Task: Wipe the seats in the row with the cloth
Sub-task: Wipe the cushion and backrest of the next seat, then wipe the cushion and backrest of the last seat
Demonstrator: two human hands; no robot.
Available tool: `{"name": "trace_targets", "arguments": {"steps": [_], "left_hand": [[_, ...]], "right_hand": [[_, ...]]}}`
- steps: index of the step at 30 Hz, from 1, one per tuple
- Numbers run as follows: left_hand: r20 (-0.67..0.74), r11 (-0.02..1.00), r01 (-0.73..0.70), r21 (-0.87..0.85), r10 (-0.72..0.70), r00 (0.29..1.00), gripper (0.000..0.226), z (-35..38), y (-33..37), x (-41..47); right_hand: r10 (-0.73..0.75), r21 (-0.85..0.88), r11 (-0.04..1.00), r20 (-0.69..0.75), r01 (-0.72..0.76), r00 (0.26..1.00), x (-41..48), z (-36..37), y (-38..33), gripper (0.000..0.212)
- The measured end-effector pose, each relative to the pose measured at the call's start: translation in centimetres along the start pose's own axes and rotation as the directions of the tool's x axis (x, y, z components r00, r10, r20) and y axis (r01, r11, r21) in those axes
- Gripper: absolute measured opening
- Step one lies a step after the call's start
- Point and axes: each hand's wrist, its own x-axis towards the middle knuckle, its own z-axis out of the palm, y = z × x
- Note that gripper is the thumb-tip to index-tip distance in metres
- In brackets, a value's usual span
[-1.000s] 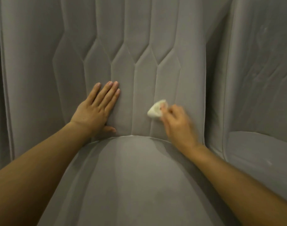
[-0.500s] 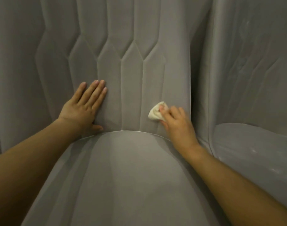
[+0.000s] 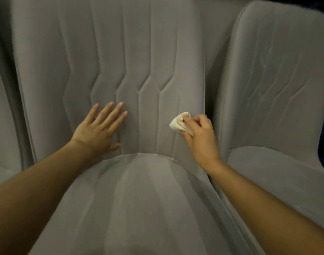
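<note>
The right hand [image 3: 199,138] grips a bunched white cloth [image 3: 178,123] against the lower right backrest of the middle grey seat [image 3: 139,52], the left hand [image 3: 98,130] lies flat with fingers spread on that backrest, beside a neighbouring seat [image 3: 275,89].

my left hand [image 3: 98,129]: flat, fingers spread | my right hand [image 3: 200,138]: fingers curled, pinching small crumpled cream cloth [image 3: 178,123]
</note>
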Motion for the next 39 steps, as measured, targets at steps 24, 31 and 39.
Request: {"name": "trace_targets", "arguments": {"steps": [24,31,39], "left_hand": [[0.489,0.984,-0.015,-0.175,0.1,0.867,0.081,-30.3,5.2,21.0],[0.458,0.958,0.009,-0.286,0.129,0.879,0.086,-31.7,8.1,21.2],[0.483,0.949,-0.004,-0.315,0.163,0.86,0.083,-30.0,8.8,19.9]], "right_hand": [[0.48,0.039,0.866,0.207,-0.498,0.852,15.0,-32.1,-0.1,0.043],[0.614,-0.031,0.781,0.221,-0.623,0.758,14.2,-37.0,2.0,0.055],[0.696,-0.139,0.715,0.228,-0.685,0.68,11.1,-38.5,3.4,0.044]]}}
